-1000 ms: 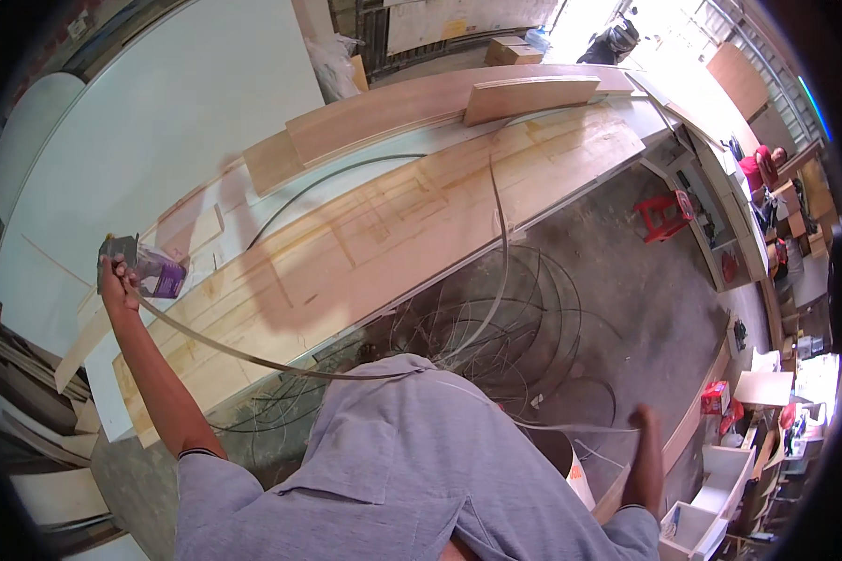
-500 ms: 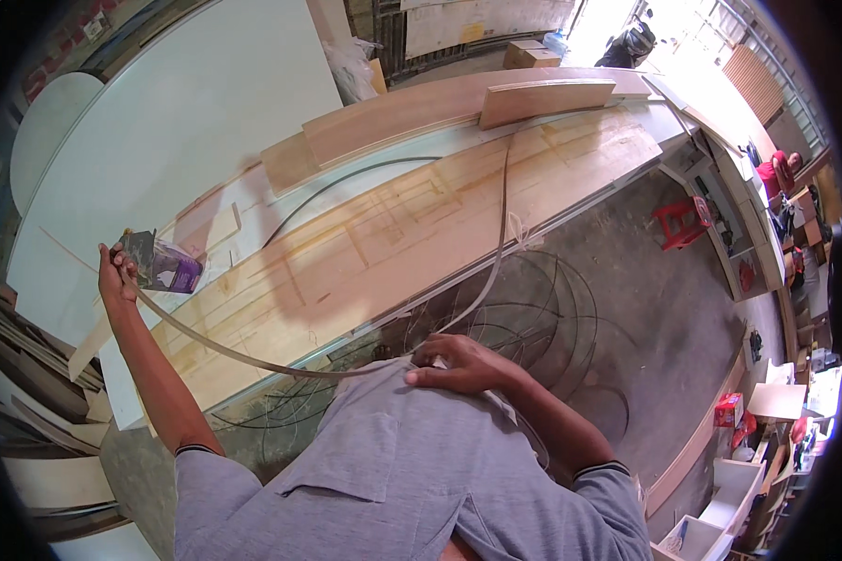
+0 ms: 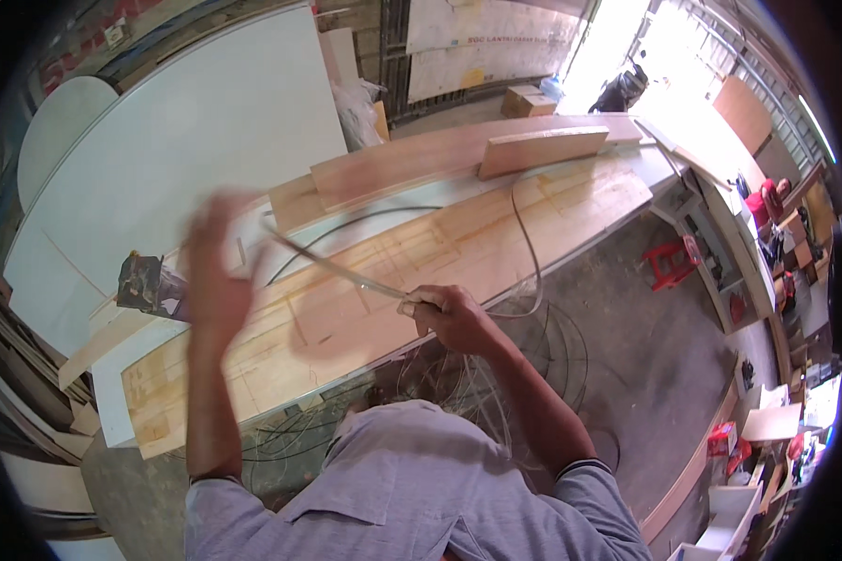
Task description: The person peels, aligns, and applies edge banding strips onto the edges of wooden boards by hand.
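Note:
My right hand (image 3: 446, 310) is shut on a thin, pale edging strip (image 3: 346, 274) above the near edge of a long plywood panel (image 3: 496, 238) lying on the workbench. From that fist the strip runs up and left to a free end near my left hand, and another part loops right and up over the panel. My left hand (image 3: 217, 273) is raised over the panel's left part, blurred by motion, fingers apart and off the strip. A small dark and purple tool (image 3: 145, 283) sits just left of it.
A short wooden board (image 3: 543, 150) lies on a longer plank at the back of the bench. A big white sheet (image 3: 187, 131) leans behind. Loose coils of strip (image 3: 543, 360) cover the floor by the bench, and a red stool (image 3: 669, 266) stands to the right.
My left hand has let go of the strip end by the purple tool and swung right and up. My right hand came up from my side and grasped the strip.

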The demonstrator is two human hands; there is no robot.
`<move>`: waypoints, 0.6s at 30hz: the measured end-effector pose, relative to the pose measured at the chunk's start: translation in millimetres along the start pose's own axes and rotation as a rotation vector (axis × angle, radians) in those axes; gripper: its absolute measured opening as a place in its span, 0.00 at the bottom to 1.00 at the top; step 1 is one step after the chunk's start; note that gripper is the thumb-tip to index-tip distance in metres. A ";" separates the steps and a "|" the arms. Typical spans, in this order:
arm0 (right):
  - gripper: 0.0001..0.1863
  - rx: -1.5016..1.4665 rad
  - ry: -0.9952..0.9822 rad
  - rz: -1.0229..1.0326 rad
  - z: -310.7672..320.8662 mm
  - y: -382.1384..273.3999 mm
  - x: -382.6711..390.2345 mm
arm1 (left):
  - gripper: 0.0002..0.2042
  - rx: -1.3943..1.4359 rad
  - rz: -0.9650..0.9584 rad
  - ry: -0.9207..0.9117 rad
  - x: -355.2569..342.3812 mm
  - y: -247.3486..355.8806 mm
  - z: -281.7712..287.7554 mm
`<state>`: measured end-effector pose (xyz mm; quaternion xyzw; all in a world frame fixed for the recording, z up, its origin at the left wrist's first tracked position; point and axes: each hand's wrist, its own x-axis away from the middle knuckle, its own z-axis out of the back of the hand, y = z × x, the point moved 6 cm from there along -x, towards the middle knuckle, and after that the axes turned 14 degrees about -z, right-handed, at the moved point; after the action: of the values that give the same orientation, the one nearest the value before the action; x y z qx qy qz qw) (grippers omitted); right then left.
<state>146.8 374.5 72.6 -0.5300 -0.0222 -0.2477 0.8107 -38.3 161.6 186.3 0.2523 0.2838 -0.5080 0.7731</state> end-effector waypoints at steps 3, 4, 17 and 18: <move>0.12 -0.033 0.045 0.111 10.2 -19.9 -17.2 | 0.17 0.459 -0.249 -0.315 -28.5 90.6 -72.9; 0.13 -0.087 0.070 0.154 10.5 -32.8 -19.2 | 0.15 0.437 -0.329 -0.366 -24.6 86.9 -104.1; 0.13 -0.152 0.269 0.051 110.3 1.6 1.3 | 0.10 0.559 -0.236 -0.420 -93.5 39.5 -189.2; 0.13 -0.108 0.302 0.040 120.2 4.8 12.9 | 0.11 0.531 -0.257 -0.417 -97.9 34.3 -190.9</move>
<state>187.4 475.7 124.9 -0.5300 0.1240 -0.3092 0.7798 -72.9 366.2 122.1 0.2975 0.0077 -0.6976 0.6517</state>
